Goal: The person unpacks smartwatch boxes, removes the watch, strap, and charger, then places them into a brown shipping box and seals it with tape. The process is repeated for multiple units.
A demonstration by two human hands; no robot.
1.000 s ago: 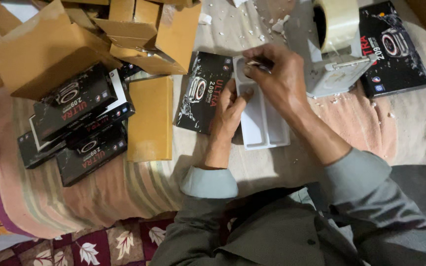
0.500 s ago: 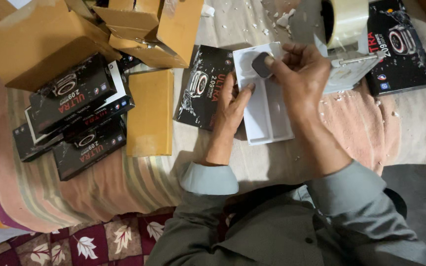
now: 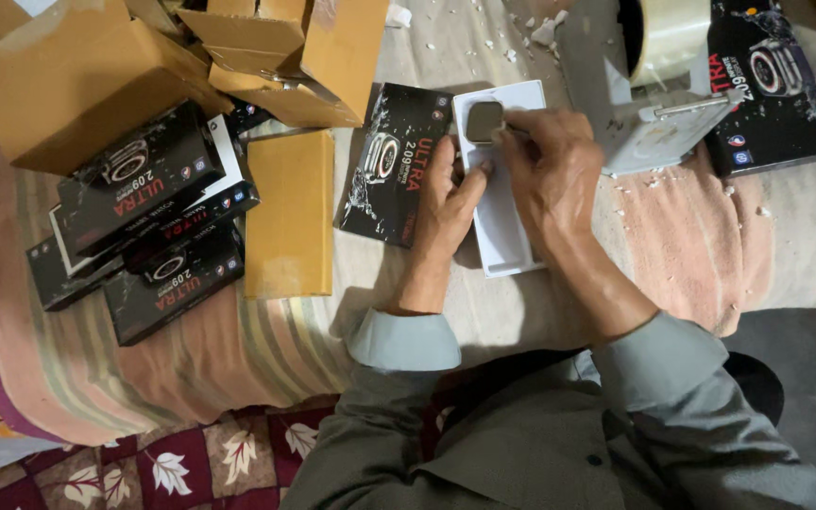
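Single head-worn view, steeply downward and close over both hands, apparently slightly tilted, the striped blanket [image 3: 191, 368] beneath.

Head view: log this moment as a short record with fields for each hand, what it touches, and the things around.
left hand: rests on the white rectangular tray, steadying its left edge
right hand: fingertips on the small dark square watch body at the tray's top end
left of tray: black printed carton lid, flat plain brown box, stack of black printed cartons
behind: open brown cardboard boxes, clear tape roll
surface: striped cloth
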